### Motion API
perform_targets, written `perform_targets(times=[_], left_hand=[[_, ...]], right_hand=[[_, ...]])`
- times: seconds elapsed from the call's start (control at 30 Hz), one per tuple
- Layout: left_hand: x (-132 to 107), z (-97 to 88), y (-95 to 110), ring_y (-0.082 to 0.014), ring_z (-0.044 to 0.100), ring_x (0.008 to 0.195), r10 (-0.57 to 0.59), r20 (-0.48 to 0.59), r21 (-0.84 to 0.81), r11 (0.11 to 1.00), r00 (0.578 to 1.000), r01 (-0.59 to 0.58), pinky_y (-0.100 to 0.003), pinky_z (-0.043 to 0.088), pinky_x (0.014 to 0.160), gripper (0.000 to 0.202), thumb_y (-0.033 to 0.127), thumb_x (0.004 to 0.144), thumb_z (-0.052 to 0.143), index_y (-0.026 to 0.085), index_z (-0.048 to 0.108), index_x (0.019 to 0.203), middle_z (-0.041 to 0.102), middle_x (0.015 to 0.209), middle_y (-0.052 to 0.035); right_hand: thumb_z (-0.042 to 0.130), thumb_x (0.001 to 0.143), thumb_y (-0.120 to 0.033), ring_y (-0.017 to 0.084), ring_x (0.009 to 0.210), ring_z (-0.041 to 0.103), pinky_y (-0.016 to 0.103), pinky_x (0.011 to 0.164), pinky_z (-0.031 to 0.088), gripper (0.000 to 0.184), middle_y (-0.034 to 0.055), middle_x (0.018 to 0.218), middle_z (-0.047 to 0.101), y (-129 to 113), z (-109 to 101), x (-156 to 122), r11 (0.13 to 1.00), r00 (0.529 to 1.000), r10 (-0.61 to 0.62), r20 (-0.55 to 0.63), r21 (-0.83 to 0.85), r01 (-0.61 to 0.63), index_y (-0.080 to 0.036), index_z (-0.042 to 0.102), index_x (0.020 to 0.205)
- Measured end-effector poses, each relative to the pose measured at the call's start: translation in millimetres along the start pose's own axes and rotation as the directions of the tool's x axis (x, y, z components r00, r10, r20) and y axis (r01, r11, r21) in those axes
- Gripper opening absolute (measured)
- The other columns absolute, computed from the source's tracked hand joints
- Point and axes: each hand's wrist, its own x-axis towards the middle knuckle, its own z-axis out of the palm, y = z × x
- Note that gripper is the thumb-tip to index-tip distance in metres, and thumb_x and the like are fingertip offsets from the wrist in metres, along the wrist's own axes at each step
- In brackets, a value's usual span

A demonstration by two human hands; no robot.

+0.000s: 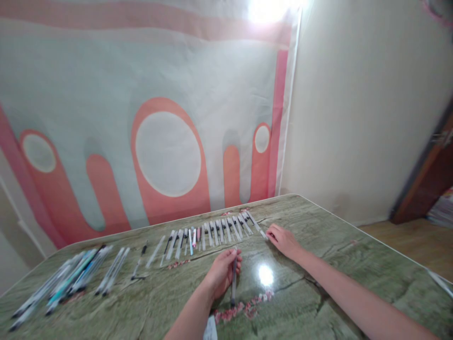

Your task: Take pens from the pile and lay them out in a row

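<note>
My left hand (pixel 223 273) is closed around a slim pen (pixel 234 283), which points down toward the near edge with its darker end lowest. Further right, my right hand (pixel 284 241) has its fingers pinched at the near end of a clear pen barrel (pixel 256 224). That barrel is the rightmost in a long row of clear barrels (pixel 216 232) with black parts among them, lying side by side across the back of the table. A light blue pen (pixel 190 242) and a pink pen (pixel 198 233) lie within this row.
A pile of assembled pens (pixel 72 278) lies on the left of the marbled green table (pixel 170 307). Beside it are two clear pens (pixel 113 271) and separate pen parts (pixel 140 262). A white paper slip (pixel 210 329) lies at the front. A printed backdrop (pixel 212 85) hangs behind.
</note>
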Motion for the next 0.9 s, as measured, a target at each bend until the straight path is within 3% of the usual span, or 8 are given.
perform_targets(times=[0.27,0.63,0.9], left_hand=[[0.5,0.3,0.4,-0.0044,0.048,0.051,0.006,0.010,0.001,1.000,1.000,-0.006,-0.016,0.038,0.047,0.016,0.023,0.077,0.052,0.010,0.052,0.087,0.052,0.068,-0.0022],[-2.1,2.1,1.7,-0.0047,0.049,0.051,0.005,0.006,-0.006,1.000,1.000,-0.005,-0.016,0.038,0.047,0.016,0.023,0.078,0.051,0.010,0.053,0.087,0.054,0.068,-0.0029],[-0.8,-1.3,1.2,-0.0049,0.050,0.051,-0.005,0.026,-0.033,0.999,1.000,0.006,-0.016,0.040,0.047,0.017,0.023,0.078,0.052,0.010,0.053,0.089,0.055,0.068,-0.0030]], right_hand=[[0.039,0.084,-0.025,0.013,0.073,0.053,0.023,0.065,0.040,0.017,0.0027,0.081,0.056,-1.0,4.2,0.3,0.998,0.999,-0.050,-0.006,-0.043,0.050,-0.020,0.055,0.081],[0.037,0.085,-0.026,0.014,0.078,0.053,0.026,0.071,0.041,0.023,0.0046,0.085,0.056,-1.6,2.8,-2.9,0.995,0.999,0.000,0.034,0.099,-0.003,-0.019,0.059,0.084],[0.040,0.083,-0.028,0.018,0.090,0.051,0.031,0.080,0.040,0.024,0.0064,0.094,0.057,-10.3,-4.1,0.3,0.977,0.996,0.050,-0.070,0.209,-0.034,-0.021,0.060,0.093]])
